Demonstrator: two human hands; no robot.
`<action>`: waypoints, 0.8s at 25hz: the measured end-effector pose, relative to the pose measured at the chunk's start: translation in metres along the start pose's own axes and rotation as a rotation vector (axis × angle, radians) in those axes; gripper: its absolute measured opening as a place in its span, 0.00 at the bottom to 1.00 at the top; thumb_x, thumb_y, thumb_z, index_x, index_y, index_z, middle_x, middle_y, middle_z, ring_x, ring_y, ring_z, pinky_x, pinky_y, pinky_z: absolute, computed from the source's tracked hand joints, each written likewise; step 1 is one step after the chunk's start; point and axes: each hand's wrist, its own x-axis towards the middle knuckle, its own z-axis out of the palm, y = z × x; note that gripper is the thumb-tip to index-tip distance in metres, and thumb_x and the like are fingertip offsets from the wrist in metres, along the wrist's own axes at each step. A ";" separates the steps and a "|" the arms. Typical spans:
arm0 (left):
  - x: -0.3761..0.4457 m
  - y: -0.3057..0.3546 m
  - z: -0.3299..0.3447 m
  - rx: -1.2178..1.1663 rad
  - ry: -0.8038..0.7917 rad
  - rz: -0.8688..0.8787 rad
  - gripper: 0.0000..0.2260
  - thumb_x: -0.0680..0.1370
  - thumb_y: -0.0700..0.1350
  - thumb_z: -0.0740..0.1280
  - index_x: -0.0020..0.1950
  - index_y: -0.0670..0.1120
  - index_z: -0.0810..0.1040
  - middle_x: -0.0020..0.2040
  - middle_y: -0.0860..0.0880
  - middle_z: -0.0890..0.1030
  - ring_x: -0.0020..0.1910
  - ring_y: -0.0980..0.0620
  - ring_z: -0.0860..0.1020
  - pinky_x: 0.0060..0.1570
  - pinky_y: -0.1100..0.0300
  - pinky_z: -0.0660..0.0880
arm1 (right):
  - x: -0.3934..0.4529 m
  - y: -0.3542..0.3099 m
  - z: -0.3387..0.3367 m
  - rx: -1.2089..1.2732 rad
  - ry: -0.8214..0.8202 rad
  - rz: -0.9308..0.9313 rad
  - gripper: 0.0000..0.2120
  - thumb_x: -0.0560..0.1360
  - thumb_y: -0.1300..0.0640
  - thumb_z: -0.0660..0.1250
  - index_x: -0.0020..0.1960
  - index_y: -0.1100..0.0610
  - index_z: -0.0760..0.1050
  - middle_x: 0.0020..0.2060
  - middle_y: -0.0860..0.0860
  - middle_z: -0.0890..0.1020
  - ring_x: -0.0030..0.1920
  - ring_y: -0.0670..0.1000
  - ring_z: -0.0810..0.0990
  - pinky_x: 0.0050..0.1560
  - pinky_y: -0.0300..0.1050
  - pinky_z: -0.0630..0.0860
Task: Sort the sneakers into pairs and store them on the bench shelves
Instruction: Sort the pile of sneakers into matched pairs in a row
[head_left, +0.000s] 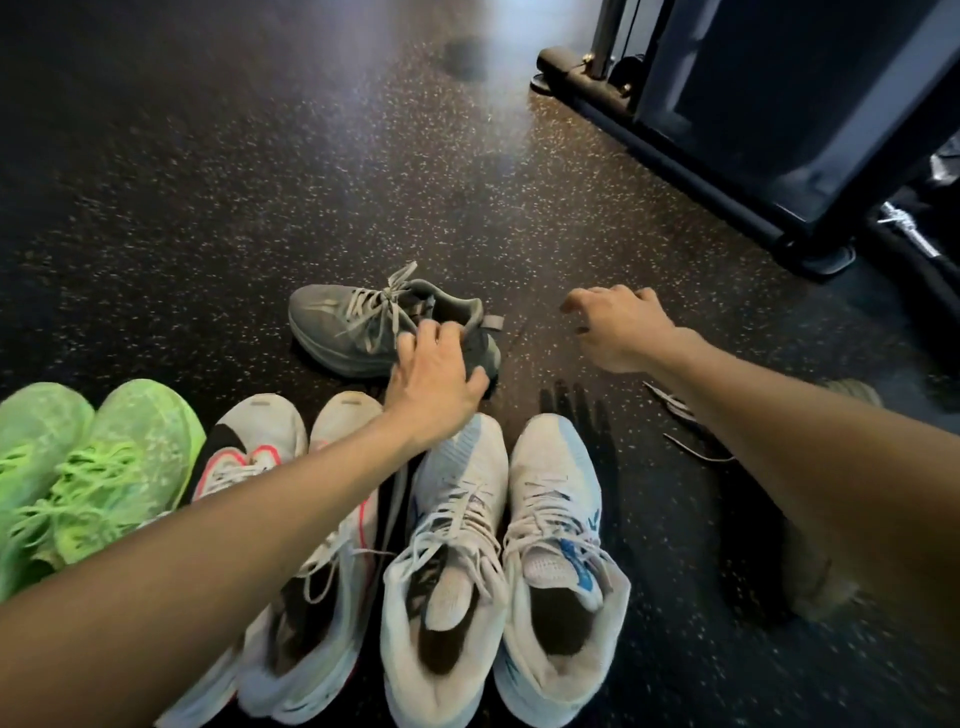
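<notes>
Three pairs stand toes-forward in a row: green sneakers, pink-trimmed sneakers, blue-trimmed sneakers; the left hand grips the grey sneaker at its heel, likely to fetch it; the right hand hovers loosely curled, holding nothing, over the floor

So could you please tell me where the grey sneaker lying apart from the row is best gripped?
Probably at the heel collar. The grey sneaker lies side-on, toe to the left, its opening and heel tab nearest the person. The left hand already holds that heel end from above, so fingers can hook inside the collar. The right hand hovers open beside it.
</notes>
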 end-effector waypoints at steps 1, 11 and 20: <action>0.008 0.002 0.002 0.030 0.032 0.001 0.23 0.78 0.53 0.64 0.70 0.46 0.66 0.68 0.45 0.66 0.66 0.42 0.63 0.66 0.47 0.64 | -0.001 0.017 0.004 -0.023 -0.019 0.032 0.19 0.78 0.52 0.60 0.69 0.50 0.67 0.66 0.53 0.74 0.66 0.57 0.70 0.67 0.59 0.61; 0.063 0.007 0.030 0.057 -0.086 -0.119 0.20 0.78 0.60 0.63 0.57 0.44 0.74 0.55 0.41 0.79 0.57 0.38 0.75 0.55 0.47 0.71 | -0.045 0.154 0.053 -0.268 -0.301 0.433 0.18 0.78 0.51 0.59 0.66 0.55 0.68 0.65 0.56 0.75 0.66 0.59 0.71 0.68 0.59 0.61; 0.045 0.014 0.025 -0.031 -0.007 0.042 0.06 0.76 0.52 0.70 0.48 0.50 0.78 0.47 0.46 0.81 0.49 0.41 0.79 0.48 0.45 0.77 | -0.081 0.199 0.066 -0.287 -0.367 0.577 0.16 0.77 0.55 0.60 0.64 0.58 0.71 0.64 0.58 0.75 0.66 0.60 0.68 0.62 0.53 0.68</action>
